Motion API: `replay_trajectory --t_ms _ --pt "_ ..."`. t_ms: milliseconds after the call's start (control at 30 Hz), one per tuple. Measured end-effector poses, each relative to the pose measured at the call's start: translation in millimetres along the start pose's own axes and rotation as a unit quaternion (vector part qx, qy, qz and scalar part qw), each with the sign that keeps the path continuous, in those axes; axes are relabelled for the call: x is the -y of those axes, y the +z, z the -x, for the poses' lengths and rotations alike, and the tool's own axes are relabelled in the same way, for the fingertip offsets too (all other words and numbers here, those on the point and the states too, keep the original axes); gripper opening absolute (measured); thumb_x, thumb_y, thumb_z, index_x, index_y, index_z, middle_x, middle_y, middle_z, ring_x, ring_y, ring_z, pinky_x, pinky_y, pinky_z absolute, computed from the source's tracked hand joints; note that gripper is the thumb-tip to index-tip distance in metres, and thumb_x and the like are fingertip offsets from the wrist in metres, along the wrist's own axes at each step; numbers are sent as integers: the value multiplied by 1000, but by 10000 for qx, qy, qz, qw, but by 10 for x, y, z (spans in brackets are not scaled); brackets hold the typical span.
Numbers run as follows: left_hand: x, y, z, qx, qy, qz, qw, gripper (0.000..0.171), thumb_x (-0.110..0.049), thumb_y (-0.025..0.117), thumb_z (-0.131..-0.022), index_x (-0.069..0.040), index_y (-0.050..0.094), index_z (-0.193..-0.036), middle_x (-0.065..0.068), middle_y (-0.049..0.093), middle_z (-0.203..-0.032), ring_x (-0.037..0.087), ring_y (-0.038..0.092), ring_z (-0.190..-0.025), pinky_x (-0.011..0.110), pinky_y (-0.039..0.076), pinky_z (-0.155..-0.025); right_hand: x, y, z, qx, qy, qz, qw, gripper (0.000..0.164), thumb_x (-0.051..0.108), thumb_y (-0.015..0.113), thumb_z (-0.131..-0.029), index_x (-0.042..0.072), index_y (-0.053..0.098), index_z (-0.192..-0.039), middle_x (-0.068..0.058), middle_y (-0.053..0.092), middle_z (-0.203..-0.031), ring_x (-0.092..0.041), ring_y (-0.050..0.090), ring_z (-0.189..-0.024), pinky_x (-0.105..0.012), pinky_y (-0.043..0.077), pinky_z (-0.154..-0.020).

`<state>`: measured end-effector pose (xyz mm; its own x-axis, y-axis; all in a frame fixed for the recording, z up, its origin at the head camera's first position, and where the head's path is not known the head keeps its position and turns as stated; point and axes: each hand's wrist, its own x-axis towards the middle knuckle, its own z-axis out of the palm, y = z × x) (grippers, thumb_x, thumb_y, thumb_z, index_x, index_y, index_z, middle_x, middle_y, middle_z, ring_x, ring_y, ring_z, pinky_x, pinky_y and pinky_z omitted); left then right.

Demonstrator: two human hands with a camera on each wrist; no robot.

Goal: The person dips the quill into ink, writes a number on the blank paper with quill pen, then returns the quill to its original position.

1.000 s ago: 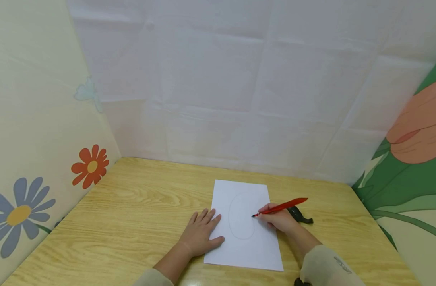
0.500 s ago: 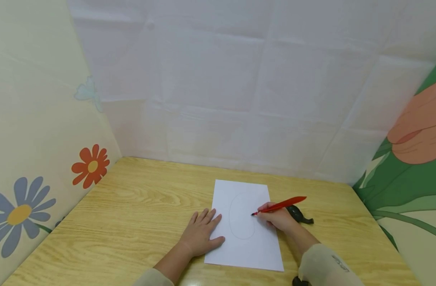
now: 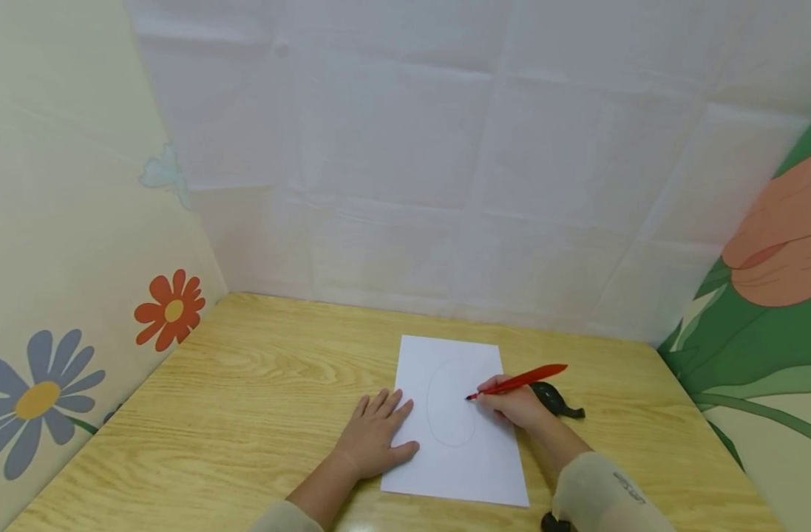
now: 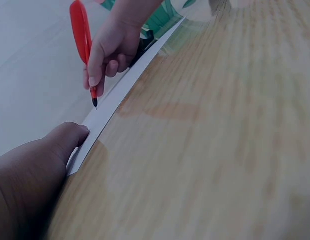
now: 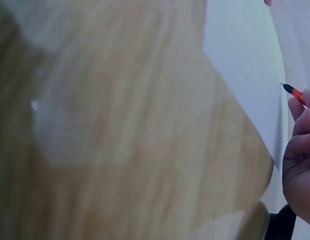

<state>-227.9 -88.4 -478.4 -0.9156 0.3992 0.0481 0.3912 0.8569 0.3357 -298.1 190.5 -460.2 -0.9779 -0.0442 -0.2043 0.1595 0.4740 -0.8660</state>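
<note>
A white sheet of paper (image 3: 458, 473) lies on the wooden table, bearing a faint elongated oval line. My right hand (image 3: 514, 405) pinches a red feather-shaped pen (image 3: 528, 377) over the sheet's right half. Its dark tip points at the paper inside the oval's right side; the left wrist view also shows this pen (image 4: 80, 35), though whether the tip touches cannot be told. My left hand (image 3: 372, 436) rests flat with fingers spread, its fingertips and thumb on the sheet's left edge. In the right wrist view only the pen's tip end (image 5: 293, 92) shows.
A black curved object (image 3: 557, 400) lies just beyond my right hand, partly hidden by it. Another small dark thing (image 3: 554, 523) sits near my right sleeve at the bottom. The wooden table (image 3: 265, 369) meets a white sheeted wall (image 3: 392, 185) at the back, with flower-printed panels at both sides.
My right hand has shifted the pen slightly up and left over the paper, inside the oval. The left hand and the sheet stay where they were.
</note>
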Motion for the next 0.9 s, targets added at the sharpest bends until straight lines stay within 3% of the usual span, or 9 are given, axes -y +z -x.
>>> replay_trajectory --t_ms 900 --pt "10 30 -23 17 -44 -78 10000 73 -60 50 -91 -17 43 -149 8 33 -160 33 24 -150 58 15 -121 84 104 -51 -7 120 -5 9999 17 18 76 -84 10 72 -98 0 65 -74 -15 50 -58 -23 42 -57"
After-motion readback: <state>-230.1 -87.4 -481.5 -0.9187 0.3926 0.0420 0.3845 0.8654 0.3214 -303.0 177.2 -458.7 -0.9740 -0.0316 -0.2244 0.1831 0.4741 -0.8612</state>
